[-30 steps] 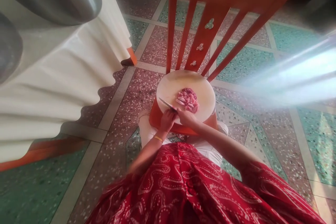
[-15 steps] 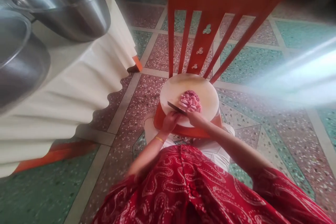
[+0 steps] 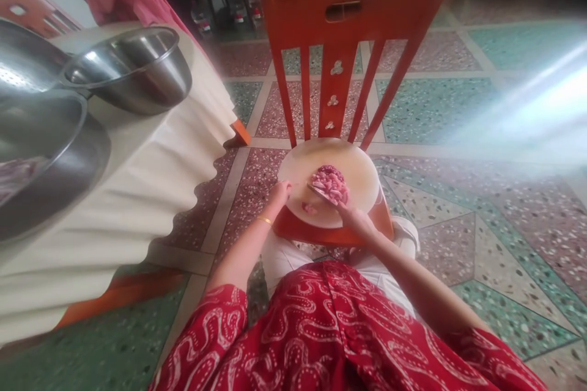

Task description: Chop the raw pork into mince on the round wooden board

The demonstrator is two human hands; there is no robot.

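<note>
bowls: steel bowls (image 3: 132, 70) on the cloth-covered table (image 3: 137, 153), far left.
left hand (image 3: 279, 191): fingers resting at the cutting board's left edge, holding nothing.
board: round cutting board (image 3: 353, 162) on the orange chair (image 3: 339, 43) seat.
meat: chopped pink meat (image 3: 331, 183) heaped mid-board.
right hand (image 3: 352, 217): fingers wrapped around a knife (image 3: 321, 193), blade against the meat.

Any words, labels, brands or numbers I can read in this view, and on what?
None can be read.
Bottles on the floor behind the chair: labels too small and blurred.
Steel bowls, cutting board, knife: no markings visible.
</note>
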